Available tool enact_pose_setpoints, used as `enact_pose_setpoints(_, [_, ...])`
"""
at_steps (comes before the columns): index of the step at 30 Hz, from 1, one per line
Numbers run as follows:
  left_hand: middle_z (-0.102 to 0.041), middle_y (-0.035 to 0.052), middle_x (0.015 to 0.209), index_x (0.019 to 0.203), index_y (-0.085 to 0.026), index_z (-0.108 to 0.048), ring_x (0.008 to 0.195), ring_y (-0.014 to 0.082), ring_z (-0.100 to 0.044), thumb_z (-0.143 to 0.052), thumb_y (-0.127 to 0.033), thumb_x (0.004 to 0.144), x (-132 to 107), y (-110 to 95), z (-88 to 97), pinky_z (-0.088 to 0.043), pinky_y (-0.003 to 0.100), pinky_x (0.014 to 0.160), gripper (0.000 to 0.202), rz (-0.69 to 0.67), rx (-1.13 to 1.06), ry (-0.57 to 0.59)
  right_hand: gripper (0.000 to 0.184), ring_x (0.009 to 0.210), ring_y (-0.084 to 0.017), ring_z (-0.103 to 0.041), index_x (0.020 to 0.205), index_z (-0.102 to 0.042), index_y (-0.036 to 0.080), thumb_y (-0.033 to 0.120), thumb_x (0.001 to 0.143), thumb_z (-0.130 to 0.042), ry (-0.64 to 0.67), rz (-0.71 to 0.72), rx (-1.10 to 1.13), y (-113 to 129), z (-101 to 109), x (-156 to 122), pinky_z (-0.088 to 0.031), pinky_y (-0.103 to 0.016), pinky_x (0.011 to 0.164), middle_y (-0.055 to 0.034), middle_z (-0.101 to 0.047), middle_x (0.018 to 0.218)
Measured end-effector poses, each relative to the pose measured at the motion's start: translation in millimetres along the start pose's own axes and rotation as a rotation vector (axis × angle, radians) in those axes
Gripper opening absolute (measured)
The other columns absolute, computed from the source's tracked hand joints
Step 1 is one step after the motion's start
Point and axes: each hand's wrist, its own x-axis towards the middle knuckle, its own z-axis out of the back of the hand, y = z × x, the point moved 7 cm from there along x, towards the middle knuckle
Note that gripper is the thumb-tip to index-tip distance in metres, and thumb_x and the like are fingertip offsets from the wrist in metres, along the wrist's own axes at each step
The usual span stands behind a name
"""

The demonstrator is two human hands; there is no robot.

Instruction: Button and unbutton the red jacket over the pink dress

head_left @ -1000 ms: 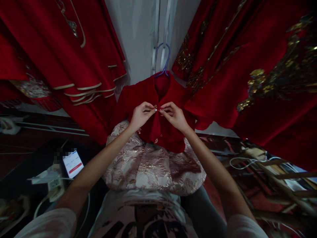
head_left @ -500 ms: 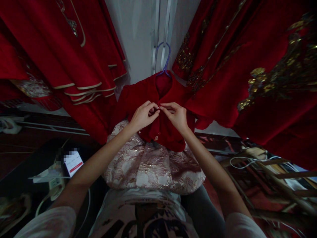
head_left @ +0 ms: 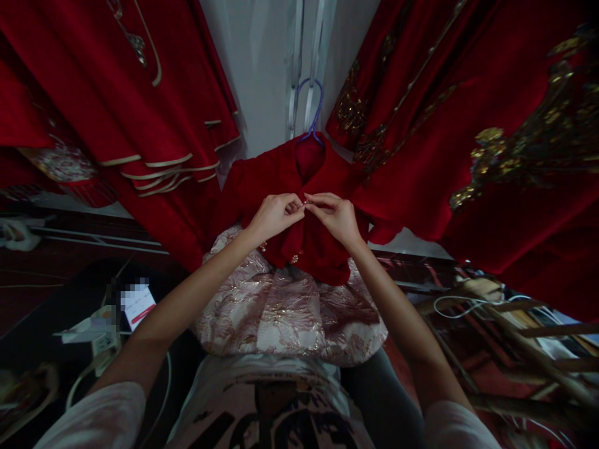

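A small red jacket (head_left: pixel 262 181) hangs on a purple hanger (head_left: pixel 311 106) in front of me, over a pale brocade skirt (head_left: pixel 285 312). My left hand (head_left: pixel 274 217) and my right hand (head_left: pixel 334 218) meet at the jacket's front opening, just below the collar. Both pinch the fabric edges with fingertips pressed together around a small shiny button. Further buttons (head_left: pixel 294 257) show lower on the front.
Large red embroidered garments (head_left: pixel 140 112) hang at left and more with gold trim (head_left: pixel 468 125) at right. A phone with a lit screen (head_left: pixel 136 302) and cables lie at lower left. Wooden slats and wires (head_left: pixel 505 318) sit at lower right.
Both hands have drawn closer together at the jacket front, fingertips now touching. The jacket has shifted slightly upward. The rest is unchanged.
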Motion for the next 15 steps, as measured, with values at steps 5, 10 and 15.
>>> enact_pose_setpoints(5, [-0.068,0.0014,0.073,0.080,-0.017,-0.065,0.065,0.0110,-0.063,-0.060,-0.024,0.080,2,4,-3.7,-0.051,0.021,0.060,0.009,0.002,-0.003,0.029,0.029,0.095,-0.019,-0.066,0.106,-0.073,0.027,0.036,0.079,-0.069,0.038,-0.028,0.023,-4,-1,2,-0.059,-0.038,0.088,-0.0035,-0.068,0.107])
enact_pose_setpoints(10, [-0.067,0.0015,0.073,0.078,-0.016,-0.064,0.064,0.0107,-0.062,-0.058,-0.023,0.081,3,2,-4.4,-0.050,0.021,0.060,0.009,-0.026,0.038,0.035,0.029,0.091,-0.018,-0.067,0.105,-0.073,0.026,0.036,0.078,-0.070,0.026,-0.034,0.019,-5,-3,4,-0.060,-0.039,0.086,-0.0040,-0.068,0.106])
enact_pose_setpoints(15, [-0.065,0.0008,0.075,0.078,-0.016,-0.063,0.064,0.0100,-0.060,-0.058,-0.021,0.081,4,3,-8.2,-0.048,0.021,0.061,0.008,-0.040,0.010,0.009,0.031,0.097,-0.019,-0.067,0.107,-0.072,0.023,0.030,0.077,-0.068,0.000,-0.052,0.058,-11,-5,4,-0.060,-0.038,0.087,-0.0052,-0.066,0.111])
